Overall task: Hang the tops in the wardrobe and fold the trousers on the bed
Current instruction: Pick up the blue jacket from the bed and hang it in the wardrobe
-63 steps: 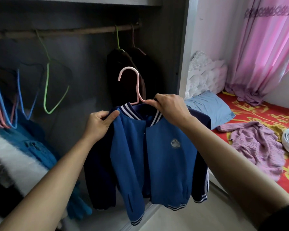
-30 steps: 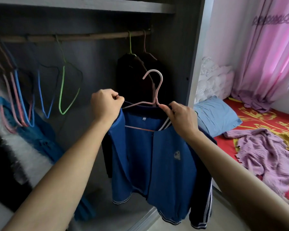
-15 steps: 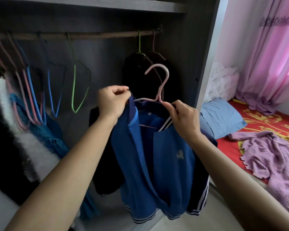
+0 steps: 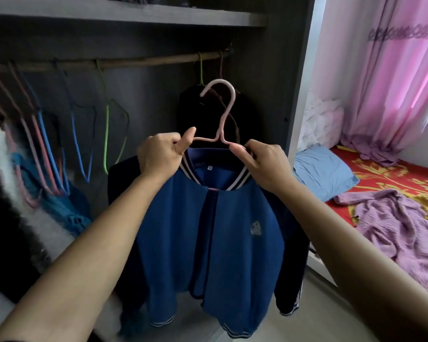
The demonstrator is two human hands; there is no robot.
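Observation:
A blue jacket (image 4: 208, 238) with dark sleeves and a striped collar hangs on a pink hanger (image 4: 224, 112), held up in front of the open wardrobe. My left hand (image 4: 161, 154) pinches the hanger's left shoulder and the jacket collar. My right hand (image 4: 260, 161) pinches the hanger's right shoulder at the collar. The hook sits below the wooden rail (image 4: 134, 61), apart from it. A lilac garment (image 4: 398, 225) lies crumpled on the red bedspread (image 4: 391, 174).
Several bare coloured hangers (image 4: 79, 144) hang on the rail's left part, with a white fluffy garment (image 4: 22, 188) and a teal one below. Two dark tops (image 4: 198, 104) hang at the rail's right end. A shelf (image 4: 124, 13) runs above. Blue pillow (image 4: 324, 169) and pink curtain (image 4: 386, 82) at right.
The jacket's front has closed and it now hangs square on the hanger. Both hands have shifted to pinch the hanger's shoulders and raised it slightly.

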